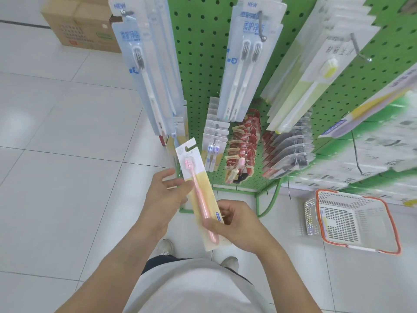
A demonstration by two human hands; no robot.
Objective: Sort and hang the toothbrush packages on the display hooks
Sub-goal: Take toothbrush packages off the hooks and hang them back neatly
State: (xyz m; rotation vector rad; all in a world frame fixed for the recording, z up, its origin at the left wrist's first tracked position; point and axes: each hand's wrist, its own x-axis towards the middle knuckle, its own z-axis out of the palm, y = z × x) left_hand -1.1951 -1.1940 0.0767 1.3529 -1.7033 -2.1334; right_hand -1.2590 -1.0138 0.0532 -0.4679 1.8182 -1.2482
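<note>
The left hand [165, 195] is pinching the upper edge and the right hand [234, 224] is gripping the bottom of a pink toothbrush package [198, 195], holding it upright below the green pegboard [200, 64], probably to aim its hanger slot at a hook [166, 141].

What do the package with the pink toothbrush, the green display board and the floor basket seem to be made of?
Pink toothbrush package: likely matte yellow-and-white card under a clear plastic blister; the brush looks like smooth plastic.
Green perforated display board: probably painted metal, with even punched holes.
White basket with orange rim: apparently moulded plastic with lattice walls.
</note>
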